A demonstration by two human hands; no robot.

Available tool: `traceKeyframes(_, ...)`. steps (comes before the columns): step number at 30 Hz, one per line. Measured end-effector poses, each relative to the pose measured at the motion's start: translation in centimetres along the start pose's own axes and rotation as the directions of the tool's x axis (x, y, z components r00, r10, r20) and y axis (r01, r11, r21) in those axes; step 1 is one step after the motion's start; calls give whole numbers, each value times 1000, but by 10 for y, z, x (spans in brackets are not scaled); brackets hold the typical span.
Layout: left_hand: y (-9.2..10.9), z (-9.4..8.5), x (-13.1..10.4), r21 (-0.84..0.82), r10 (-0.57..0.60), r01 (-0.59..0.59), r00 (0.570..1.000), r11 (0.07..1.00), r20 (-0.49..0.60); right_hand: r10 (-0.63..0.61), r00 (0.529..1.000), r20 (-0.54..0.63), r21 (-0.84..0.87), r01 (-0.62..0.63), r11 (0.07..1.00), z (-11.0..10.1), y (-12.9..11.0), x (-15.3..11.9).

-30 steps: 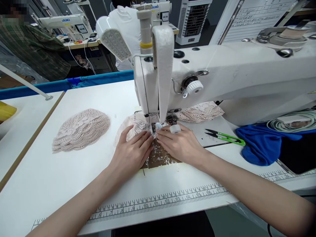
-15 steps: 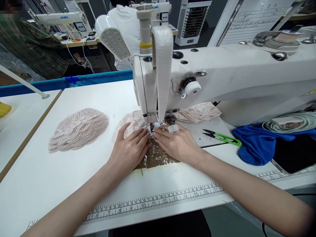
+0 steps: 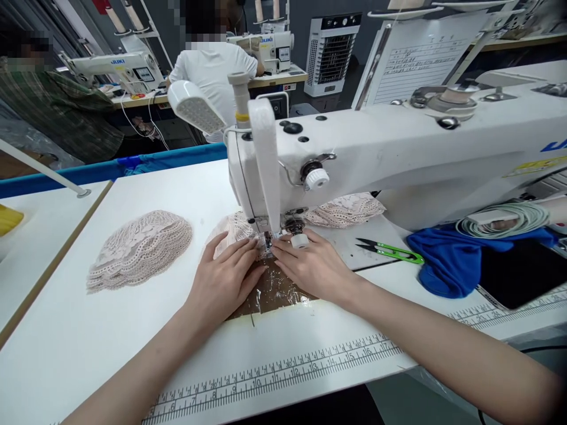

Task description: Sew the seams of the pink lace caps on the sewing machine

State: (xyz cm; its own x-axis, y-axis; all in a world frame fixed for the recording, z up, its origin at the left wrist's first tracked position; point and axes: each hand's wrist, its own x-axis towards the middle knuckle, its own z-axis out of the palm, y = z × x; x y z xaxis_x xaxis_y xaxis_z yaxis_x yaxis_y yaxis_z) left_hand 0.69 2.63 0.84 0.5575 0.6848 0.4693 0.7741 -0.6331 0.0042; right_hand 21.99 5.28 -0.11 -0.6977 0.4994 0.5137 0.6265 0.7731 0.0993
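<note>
My left hand [image 3: 224, 277] lies on the left of the needle area, fingers stretched over a piece of pale pink lace [image 3: 233, 227] and thumb apart. My right hand [image 3: 316, 268] reaches in from the other side, its fingers extended flat close to the presser foot [image 3: 268, 239]. Both sets of fingertips press down near the lace's front edge, which they partly hide. Under the palms shows a brown plate [image 3: 283, 289] covered with clear, shiny film. The white sewing machine [image 3: 376, 141] stands over the lace, its head hiding part of it.
A stack of lace pieces [image 3: 142, 251] lies on the left of the table. More lace [image 3: 348, 211] sits behind the needle. Green-handled thread snips [image 3: 392, 251], a blue cloth [image 3: 452, 260], a coiled pale tape [image 3: 505, 219] and a black phone [image 3: 522, 271] lie right. Two people work beyond.
The view has tilted up and shifted slightly right, showing more of the room. Both hands stay at the needle; a little more lace shows between the fingertips in front of the presser foot.
</note>
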Motion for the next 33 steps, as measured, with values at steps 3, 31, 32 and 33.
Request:
traceKeyframes(3, -7, -3, -1, -16, -50, 50, 999, 999, 16, 11, 1000, -16, 4, -11, 1000, 0, -1, -1)
traceKeyframes(31, -13, -4, -4, -76, 86, -77, 989, 994, 120, -2, 998, 62, 184, -9, 983, -26, -34, -5)
traceKeyframes(32, -13, -4, -5, -85, 84, -73, 988, 994, 131, 38, 997, 71, 167, -49, 985, -26, -32, -5)
traceKeyframes(33, -13, -3, -5, -101, 83, -69, 987, 993, 135, 69, 995, 70, 135, -78, 988, -26, -29, -5)
